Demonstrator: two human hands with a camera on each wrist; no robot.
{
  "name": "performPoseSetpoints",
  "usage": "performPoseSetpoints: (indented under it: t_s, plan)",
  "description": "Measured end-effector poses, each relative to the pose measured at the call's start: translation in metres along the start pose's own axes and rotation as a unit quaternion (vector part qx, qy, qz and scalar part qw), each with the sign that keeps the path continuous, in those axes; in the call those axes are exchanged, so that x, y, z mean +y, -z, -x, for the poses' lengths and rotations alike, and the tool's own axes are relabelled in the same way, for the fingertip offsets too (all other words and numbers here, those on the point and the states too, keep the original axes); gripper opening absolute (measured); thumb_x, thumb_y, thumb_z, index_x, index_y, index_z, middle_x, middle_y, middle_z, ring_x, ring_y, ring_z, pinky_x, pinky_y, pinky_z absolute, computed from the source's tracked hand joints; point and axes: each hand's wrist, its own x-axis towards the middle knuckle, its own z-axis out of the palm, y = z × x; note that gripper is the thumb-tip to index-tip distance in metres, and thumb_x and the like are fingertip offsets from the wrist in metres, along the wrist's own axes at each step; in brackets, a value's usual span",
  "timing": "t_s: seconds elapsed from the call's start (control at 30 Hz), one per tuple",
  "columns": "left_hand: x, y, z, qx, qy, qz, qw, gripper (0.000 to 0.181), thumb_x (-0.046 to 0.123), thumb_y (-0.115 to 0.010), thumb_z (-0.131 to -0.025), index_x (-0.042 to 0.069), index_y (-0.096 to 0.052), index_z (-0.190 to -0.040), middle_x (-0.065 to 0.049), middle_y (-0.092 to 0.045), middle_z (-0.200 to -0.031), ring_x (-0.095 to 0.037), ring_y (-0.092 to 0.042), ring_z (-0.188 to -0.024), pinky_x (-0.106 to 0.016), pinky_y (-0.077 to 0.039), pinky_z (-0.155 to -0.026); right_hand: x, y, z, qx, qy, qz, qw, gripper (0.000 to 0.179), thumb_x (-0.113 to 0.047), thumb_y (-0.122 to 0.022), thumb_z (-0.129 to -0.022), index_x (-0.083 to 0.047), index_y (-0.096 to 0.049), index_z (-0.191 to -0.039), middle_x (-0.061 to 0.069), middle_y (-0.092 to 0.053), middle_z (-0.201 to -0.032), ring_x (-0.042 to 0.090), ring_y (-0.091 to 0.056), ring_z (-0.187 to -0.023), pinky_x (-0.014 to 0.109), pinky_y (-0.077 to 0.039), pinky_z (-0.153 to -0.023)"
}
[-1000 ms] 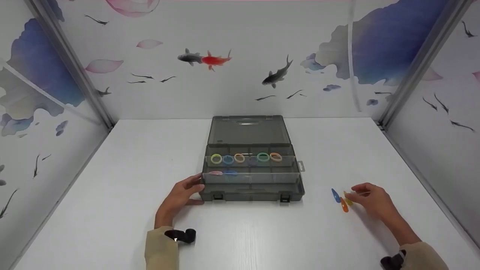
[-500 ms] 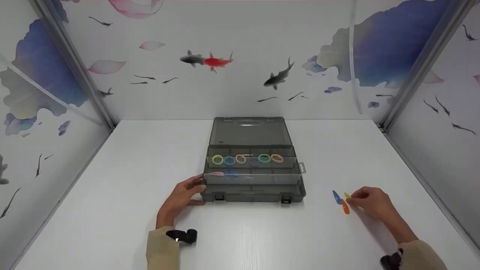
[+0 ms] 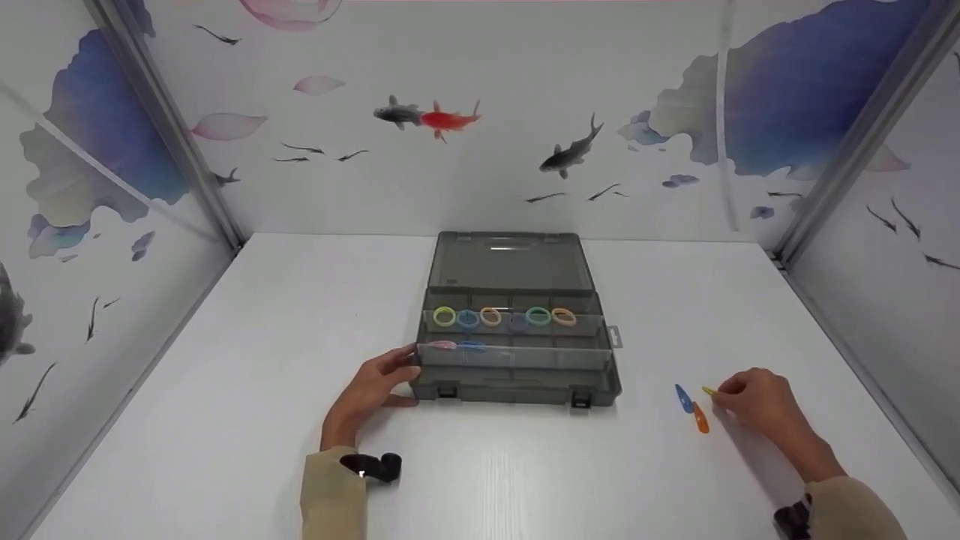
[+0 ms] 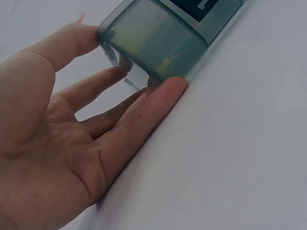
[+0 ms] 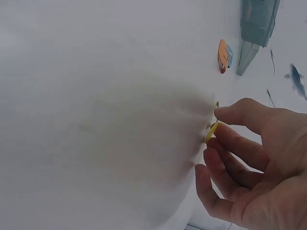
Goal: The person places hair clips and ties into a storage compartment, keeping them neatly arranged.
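Observation:
A yellow snap hair clip (image 5: 211,131) is pinched between the thumb and fingers of my right hand (image 3: 761,401), low over the table at the right. Just left of that hand lie a blue hair clip (image 3: 684,398) and an orange hair clip (image 3: 701,417), their ends close together. My left hand (image 3: 373,382) touches the front left corner of a translucent grey compartment box (image 3: 517,393). In the left wrist view its fingers (image 4: 144,120) reach fairly straight to the box's end wall, the lowest one along the table.
The box's lid (image 3: 512,262) lies open toward the back wall. Several coloured hair ties (image 3: 538,316) stand in the back row. A pink hair clip (image 3: 442,345) and another blue clip (image 3: 472,346) sit in the middle row. Printed walls enclose the white table (image 3: 487,472).
My right hand has pinched the yellow clip and drawn it slightly away from the blue and orange ones. The left hand keeps its place at the box; the head view has shifted a little.

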Motion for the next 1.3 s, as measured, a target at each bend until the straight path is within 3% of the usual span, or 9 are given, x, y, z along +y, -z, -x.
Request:
performPoseSetpoints:
  t_s: [0.23, 0.43, 0.6, 0.77, 0.93, 1.3]
  plan:
    - [0.000, -0.002, -0.003, -0.008, -0.006, -0.004, 0.9999, 0.062, 0.021, -0.068, -0.096, 0.011, -0.043, -0.152, -0.019, -0.042, -0.156, -0.040, -0.046, -0.140, -0.043, -0.063, -0.088, -0.001, 0.011, -0.006, -0.025, 0.009, 0.016, 0.9995, 0.032, -0.020, -0.070, -0.092, 0.009, -0.070, -0.107, 0.028, -0.067, -0.103, 0.025, -0.059, -0.081, 0.028, -0.054, -0.062]
    - [0.003, -0.004, -0.003, -0.010, -0.008, -0.001, 0.9999, 0.060, 0.019, -0.066, -0.097, 0.010, -0.043, -0.152, -0.020, -0.042, -0.156, -0.040, -0.046, -0.139, -0.045, -0.063, -0.087, -0.022, 0.020, -0.011, 0.011, 0.089, 0.036, 0.9953, 0.025, -0.019, -0.071, -0.090, 0.004, -0.074, -0.099, 0.031, -0.066, -0.110, 0.040, -0.062, -0.096, 0.034, -0.056, -0.069]
    - [0.003, -0.004, -0.003, -0.006, -0.010, -0.002, 0.9999, 0.061, 0.020, -0.067, -0.097, 0.009, -0.044, -0.152, -0.021, -0.042, -0.156, -0.041, -0.047, -0.138, -0.045, -0.063, -0.087, -0.048, 0.024, -0.019, 0.038, 0.143, 0.030, 0.9885, 0.019, -0.018, -0.072, -0.090, 0.000, -0.076, -0.096, 0.027, -0.067, -0.113, 0.044, -0.062, -0.103, 0.032, -0.055, -0.069]
    - [0.004, -0.002, -0.001, -0.006, -0.013, -0.002, 0.9999, 0.060, 0.020, -0.066, -0.097, 0.010, -0.044, -0.152, -0.021, -0.043, -0.155, -0.040, -0.047, -0.138, -0.045, -0.063, -0.088, -0.079, 0.024, -0.026, 0.048, 0.164, 0.018, 0.9852, 0.019, -0.017, -0.071, -0.091, -0.001, -0.076, -0.099, 0.026, -0.064, -0.119, 0.047, -0.060, -0.111, 0.046, -0.058, -0.078]
    - [0.003, -0.001, 0.000, -0.006, -0.009, -0.004, 0.9999, 0.060, 0.020, -0.066, -0.097, 0.012, -0.044, -0.152, -0.020, -0.044, -0.155, -0.039, -0.046, -0.139, -0.045, -0.062, -0.089, -0.110, 0.018, -0.032, 0.052, 0.198, 0.008, 0.9789, 0.017, -0.015, -0.071, -0.090, -0.002, -0.077, -0.098, 0.023, -0.066, -0.118, 0.045, -0.059, -0.115, 0.058, -0.055, -0.090]
    - [0.002, 0.000, 0.001, -0.010, -0.014, -0.010, 0.9998, 0.060, 0.022, -0.065, -0.098, 0.012, -0.043, -0.153, -0.021, -0.042, -0.156, -0.041, -0.046, -0.139, -0.044, -0.063, -0.089, -0.177, 0.009, -0.048, 0.038, 0.254, 0.000, 0.9665, 0.015, -0.013, -0.073, -0.089, -0.001, -0.078, -0.095, 0.021, -0.067, -0.117, 0.043, -0.058, -0.119, 0.061, -0.049, -0.101]
